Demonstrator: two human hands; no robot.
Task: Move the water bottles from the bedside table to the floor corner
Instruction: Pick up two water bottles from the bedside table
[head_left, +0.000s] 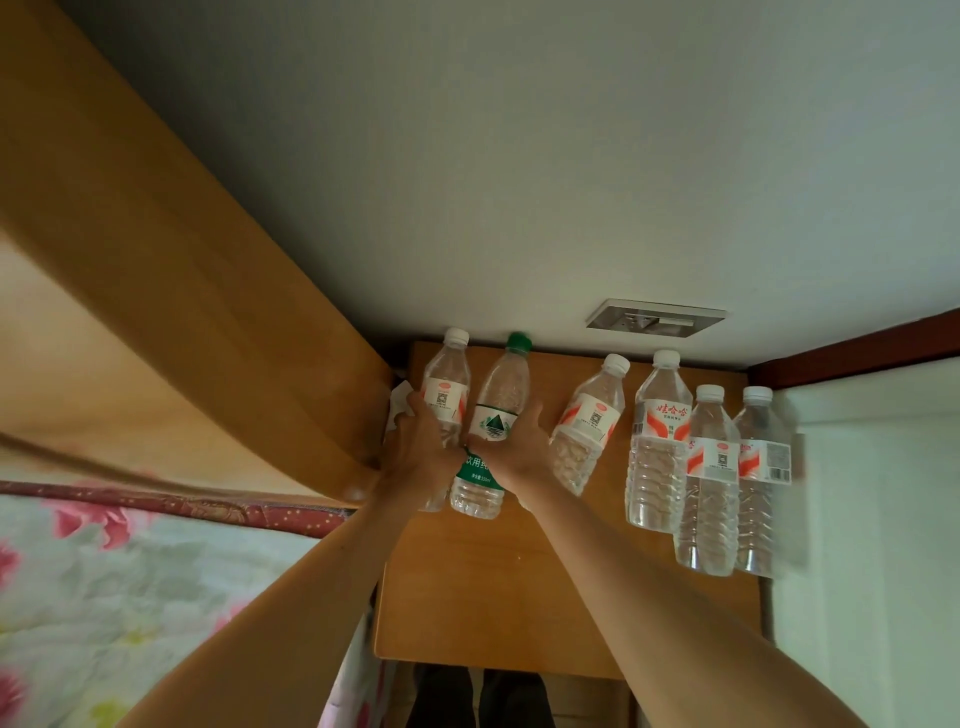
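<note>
View from above of a wooden desk (519, 587) beside a bed, carrying six clear plastic water bottles in a row along its far edge, close to the wall (519, 182).

The left hand (421, 447) has its grip closed round the label of the white-capped bottle (445, 387) at the far left corner, fingers wrapped about the body. The right hand (511, 441), touching the left, has its grip curled round the waist of the green-capped bottle (501, 395) just beside it, thumb raised along the right side. Whether either base is off the desk cannot be told.

To the right, apart from the hands, the third bottle (587, 421) leans leftward at its base. The fourth bottle (660, 441), fifth bottle (709, 483) and sixth bottle (761, 478) stand close together at the right edge, all white-capped with red-and-white labels.

A socket plate (655, 318) sits on the wall above the row. A wooden headboard (156, 260) and a floral bedspread (130, 597) lie to the left.
</note>
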